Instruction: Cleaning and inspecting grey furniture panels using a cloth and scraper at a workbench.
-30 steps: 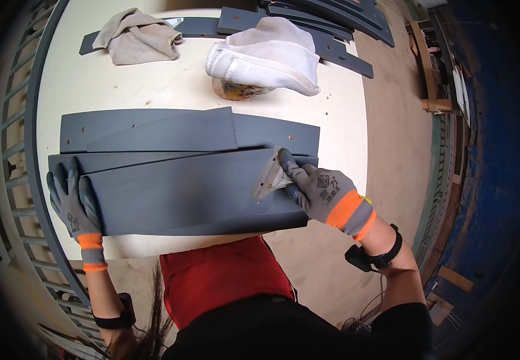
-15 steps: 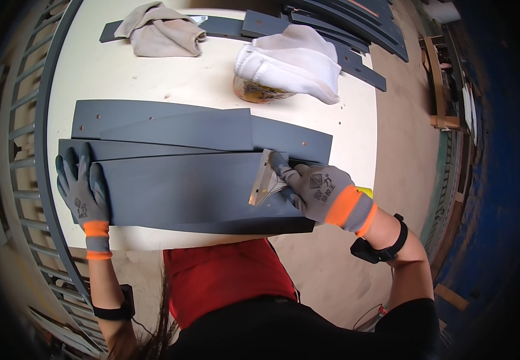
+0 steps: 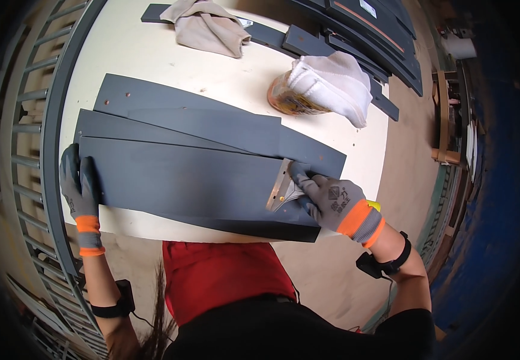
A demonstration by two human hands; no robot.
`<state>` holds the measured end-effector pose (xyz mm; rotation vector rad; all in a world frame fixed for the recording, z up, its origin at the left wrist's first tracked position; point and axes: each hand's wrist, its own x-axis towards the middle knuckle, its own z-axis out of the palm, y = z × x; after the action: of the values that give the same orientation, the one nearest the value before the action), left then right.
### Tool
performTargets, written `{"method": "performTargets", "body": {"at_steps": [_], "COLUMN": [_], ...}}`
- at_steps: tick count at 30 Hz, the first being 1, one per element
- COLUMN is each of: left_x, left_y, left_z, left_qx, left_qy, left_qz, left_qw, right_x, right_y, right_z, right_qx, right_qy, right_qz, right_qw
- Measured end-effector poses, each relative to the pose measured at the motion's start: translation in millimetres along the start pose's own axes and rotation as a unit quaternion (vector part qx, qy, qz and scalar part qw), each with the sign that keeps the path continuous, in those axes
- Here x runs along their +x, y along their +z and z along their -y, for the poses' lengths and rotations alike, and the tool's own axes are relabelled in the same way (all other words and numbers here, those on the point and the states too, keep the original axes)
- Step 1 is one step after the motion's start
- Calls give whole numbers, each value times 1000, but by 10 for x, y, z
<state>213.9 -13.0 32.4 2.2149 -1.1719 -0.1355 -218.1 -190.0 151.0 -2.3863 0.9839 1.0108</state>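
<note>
A wide dark grey board [image 3: 188, 183] lies across the near part of the white table, above other grey boards. At its left end is my left hand [image 3: 81, 183], in a grey glove with an orange cuff, fingers stretched out along the end edge. My right hand [image 3: 339, 204], gloved the same way, grips a scraper [image 3: 280, 187] with a wide metal blade, held against the board near its right end. A bit of yellow shows behind this hand; most of the handle is hidden in the palm.
Further grey boards [image 3: 200, 111] with small holes lie just behind. A can [image 3: 293, 99] with a white cloth [image 3: 338, 84] over it and a beige cloth [image 3: 209, 30] stand farther back. Several dark panels [image 3: 368, 30] are stacked at the far right. A metal roller rack [image 3: 30, 129] borders the left side.
The view has shifted and turned, so the boards look slanted. My left hand's fingers have drawn closer together at the board's end. My right hand still holds the scraper near the right end.
</note>
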Motion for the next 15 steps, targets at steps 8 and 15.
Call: {"method": "performTargets", "body": {"at_steps": [8, 15], "left_x": [-28, -68], "left_y": [153, 155], "left_z": [9, -39], "left_qx": [88, 92], "left_qy": [39, 6], "left_qz": [-42, -46], "left_qw": [994, 995], "right_x": [360, 499], "right_y": [-295, -435], "right_z": [338, 564], "right_qx": [-73, -92], "right_qy": [-81, -104], "right_qz": [20, 7], "right_qw": [994, 990]}}
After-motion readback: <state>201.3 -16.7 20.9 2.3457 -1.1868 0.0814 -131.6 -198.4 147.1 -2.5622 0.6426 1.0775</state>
